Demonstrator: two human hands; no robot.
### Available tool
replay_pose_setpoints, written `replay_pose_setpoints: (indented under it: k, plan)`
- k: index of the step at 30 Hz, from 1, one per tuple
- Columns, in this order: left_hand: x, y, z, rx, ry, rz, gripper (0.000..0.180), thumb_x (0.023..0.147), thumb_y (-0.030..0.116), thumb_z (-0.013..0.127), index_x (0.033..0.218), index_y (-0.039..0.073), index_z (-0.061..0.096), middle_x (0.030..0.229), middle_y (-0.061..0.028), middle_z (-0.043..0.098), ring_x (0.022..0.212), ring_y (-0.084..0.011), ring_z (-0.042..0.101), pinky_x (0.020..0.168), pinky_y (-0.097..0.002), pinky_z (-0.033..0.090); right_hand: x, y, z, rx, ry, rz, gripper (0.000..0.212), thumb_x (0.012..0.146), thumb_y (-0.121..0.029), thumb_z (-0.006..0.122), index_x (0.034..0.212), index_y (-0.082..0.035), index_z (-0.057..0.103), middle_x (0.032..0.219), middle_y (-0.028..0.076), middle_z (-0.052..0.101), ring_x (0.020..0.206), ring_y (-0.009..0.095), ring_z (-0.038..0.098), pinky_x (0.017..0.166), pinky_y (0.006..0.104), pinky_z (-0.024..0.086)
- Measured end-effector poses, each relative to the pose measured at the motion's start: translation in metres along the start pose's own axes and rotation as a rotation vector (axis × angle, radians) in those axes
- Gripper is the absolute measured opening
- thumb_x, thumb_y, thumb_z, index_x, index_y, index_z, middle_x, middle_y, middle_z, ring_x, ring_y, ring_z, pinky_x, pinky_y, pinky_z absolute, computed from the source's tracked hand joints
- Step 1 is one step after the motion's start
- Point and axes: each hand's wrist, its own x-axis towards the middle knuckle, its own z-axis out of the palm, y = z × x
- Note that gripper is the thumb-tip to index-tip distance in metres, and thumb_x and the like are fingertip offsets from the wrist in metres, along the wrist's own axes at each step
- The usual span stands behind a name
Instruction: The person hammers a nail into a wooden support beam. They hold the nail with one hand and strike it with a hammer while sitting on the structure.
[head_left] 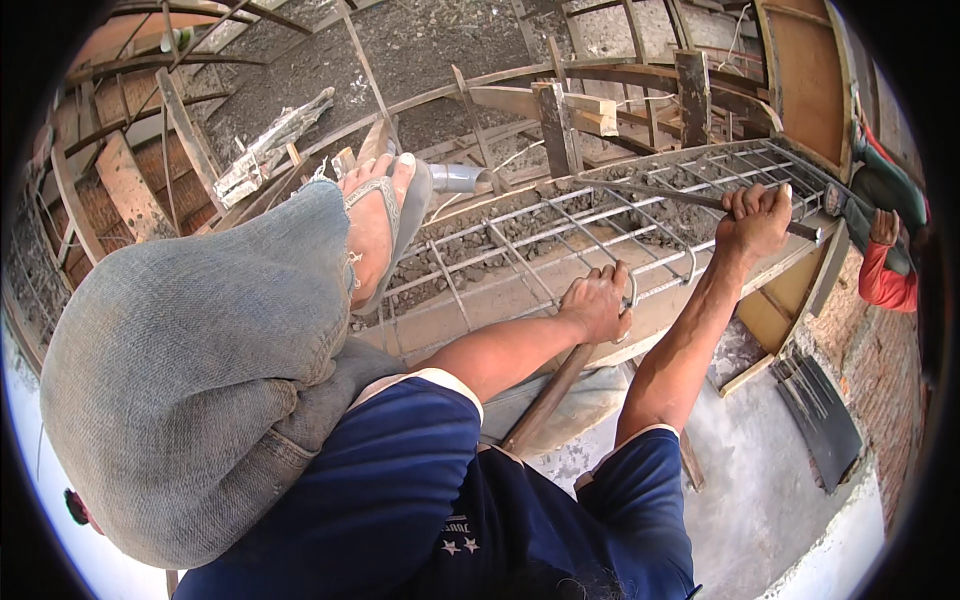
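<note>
Right hand (757, 218) wraps its fingers tightly round a dark metal bar (655, 192) jutting out either side; left hand (596, 305) curls fingers, grip unclear, at the steel cage (520, 262) beneath, where firm bracing would best limit shifting

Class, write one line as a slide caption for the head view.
The right hand grips a dark bar over a rebar cage; the left hand is at its near edge.

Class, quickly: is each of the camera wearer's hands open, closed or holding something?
Left hand: curled against the steel cage; firm grip cannot be told.
Right hand: closed, holding a dark metal bar.
</note>
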Motion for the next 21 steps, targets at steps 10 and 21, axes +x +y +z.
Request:
replay_pose_setpoints:
  k: [10, 21]
  plan:
    - [-0.002, 0.0, -0.002, -0.008, 0.044, -0.007, 0.073, 0.081, 0.032, 0.067, 0.135, -0.006, 0.038, 0.12, -0.0237, 0.056, 0.113, -0.0363, 0.058, 0.092, -0.0435, 0.051, -0.012, 0.07, -0.027, -0.253, -0.251, -0.237, 0.044, 0.101, -0.027, 0.047, 0.062, -0.009, 0.04, 0.053, -0.001, 0.036, 0.046, 0.01, 0.033, 0.045, 0.0297, 0.03]
    - [-0.001, -0.004, 0.0, -0.048, 0.058, -0.006, 0.072, 0.077, 0.029, 0.07, 0.131, -0.007, 0.039, 0.118, -0.0235, 0.057, 0.112, -0.0368, 0.058, 0.092, -0.045, 0.051, -0.068, 0.099, -0.081, -0.927, -0.178, -0.093, 0.04, 0.099, -0.032, 0.047, 0.094, 0.003, 0.066, 0.08, 0.009, 0.061, 0.069, 0.018, 0.055, 0.066, 0.0321, 0.046]
